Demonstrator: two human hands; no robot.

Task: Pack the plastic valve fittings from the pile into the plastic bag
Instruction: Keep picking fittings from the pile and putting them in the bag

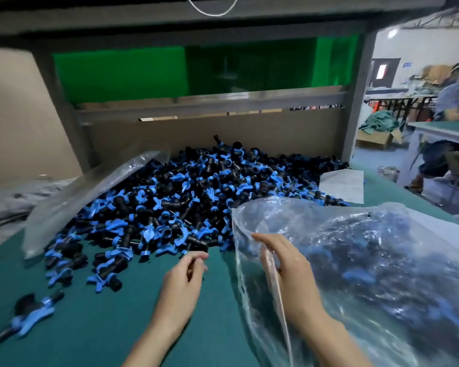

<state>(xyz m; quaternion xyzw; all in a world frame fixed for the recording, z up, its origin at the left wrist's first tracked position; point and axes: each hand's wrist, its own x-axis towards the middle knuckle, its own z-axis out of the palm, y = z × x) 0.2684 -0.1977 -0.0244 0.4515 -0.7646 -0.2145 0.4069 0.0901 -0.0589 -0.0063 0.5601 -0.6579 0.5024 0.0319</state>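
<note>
My right grip (284, 263) pinches the bag (368, 260) open for filling; my left grip (186, 274) curls by the pile (186, 186), holding I cannot tell what

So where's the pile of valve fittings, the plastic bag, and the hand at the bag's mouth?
pile of valve fittings (186, 192): head view, middle of the heap.
plastic bag (310, 215): head view, its clear upper wall.
right hand (286, 266): head view, back of the hand.

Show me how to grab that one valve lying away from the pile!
Probably pinch the lone valve fitting across its black barrel, from above, with the left hand; the right hand holds the plastic bag. The fitting lies flat on the green mat, its blue handle sticking out sideways.
</note>
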